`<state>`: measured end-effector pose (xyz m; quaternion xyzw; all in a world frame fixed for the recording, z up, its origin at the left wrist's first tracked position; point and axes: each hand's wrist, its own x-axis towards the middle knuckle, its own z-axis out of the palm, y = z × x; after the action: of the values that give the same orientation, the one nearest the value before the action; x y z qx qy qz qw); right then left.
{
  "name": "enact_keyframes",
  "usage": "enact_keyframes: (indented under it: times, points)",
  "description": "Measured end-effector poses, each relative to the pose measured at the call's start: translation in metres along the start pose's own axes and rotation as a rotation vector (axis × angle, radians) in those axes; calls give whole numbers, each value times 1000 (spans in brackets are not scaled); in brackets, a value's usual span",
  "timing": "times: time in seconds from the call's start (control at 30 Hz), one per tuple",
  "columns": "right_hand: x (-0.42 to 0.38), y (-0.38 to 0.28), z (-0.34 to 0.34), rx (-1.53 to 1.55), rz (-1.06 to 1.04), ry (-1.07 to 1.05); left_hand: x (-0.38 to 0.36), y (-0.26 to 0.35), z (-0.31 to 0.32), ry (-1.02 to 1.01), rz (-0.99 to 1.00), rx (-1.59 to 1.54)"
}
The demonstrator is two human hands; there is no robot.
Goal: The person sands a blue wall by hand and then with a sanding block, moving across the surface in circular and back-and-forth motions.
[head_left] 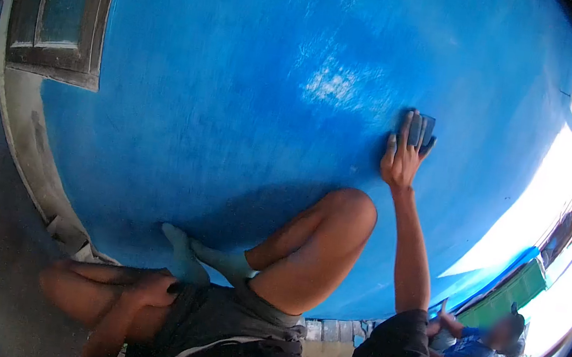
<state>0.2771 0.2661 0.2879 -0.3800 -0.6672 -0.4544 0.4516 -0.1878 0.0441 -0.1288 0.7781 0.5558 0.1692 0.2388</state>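
Note:
My right hand (402,166) reaches out with its fingers laid over a dark rectangular sanding pad (429,130), pressing it flat against a large blue painted surface (240,87). The fingertips look dusty. Scuffed, shiny pale patches show on the paint to the left of the pad. Down at the lower left, my left hand (149,292) rests by my thigh with its fingers curled. A small dark patch shows at its fingertips, and I cannot make out whether it is a held thing or the cloth of my shorts.
My bent legs and sock-covered feet (219,257) are against the blue surface. A framed window-like opening (60,8) is at the upper left. Another person in a blue shirt and cap (468,354) sits at the lower right, near a green panel (507,295).

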Motion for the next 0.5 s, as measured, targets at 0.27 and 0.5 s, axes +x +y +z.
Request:
enact_keyframes:
  times: [0.27,0.5]
  points:
    - [36,-56,3,-35,-30,-7,-1,14,-17,18,96,62]
    - [37,-70,1,-10,-237,-213,11,-7,-4,55,143,83]
